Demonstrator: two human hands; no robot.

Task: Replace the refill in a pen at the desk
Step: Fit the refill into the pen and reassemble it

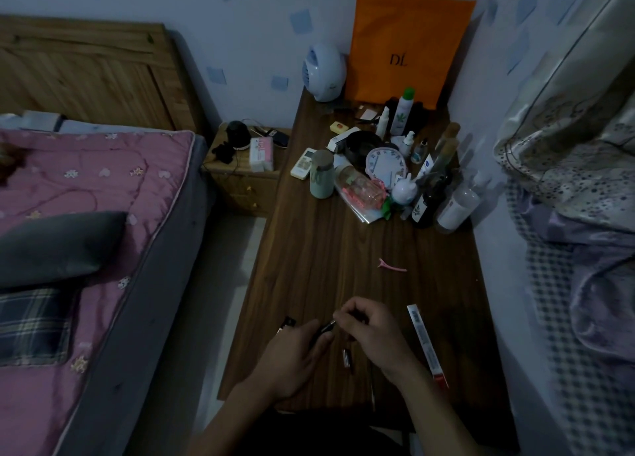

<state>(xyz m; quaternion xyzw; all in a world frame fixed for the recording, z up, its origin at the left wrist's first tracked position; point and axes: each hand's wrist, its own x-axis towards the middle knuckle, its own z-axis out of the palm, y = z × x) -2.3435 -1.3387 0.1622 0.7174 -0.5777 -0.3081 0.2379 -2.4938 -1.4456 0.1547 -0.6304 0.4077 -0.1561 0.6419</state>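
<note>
Near the desk's [309,256] front edge, the pen barrel [323,330] is gripped by the left hand [292,359] w/ the tip end pinched shut by the right hand [364,328], & prob. is best twisted straight, w/o bending.

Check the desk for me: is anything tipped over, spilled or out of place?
One thing: a clear pink bottle lies on its side in the clutter at the far end of the desk, where the neighbouring bottles stand upright. No spill shows. A pink hair clip lies alone mid-desk.
</note>
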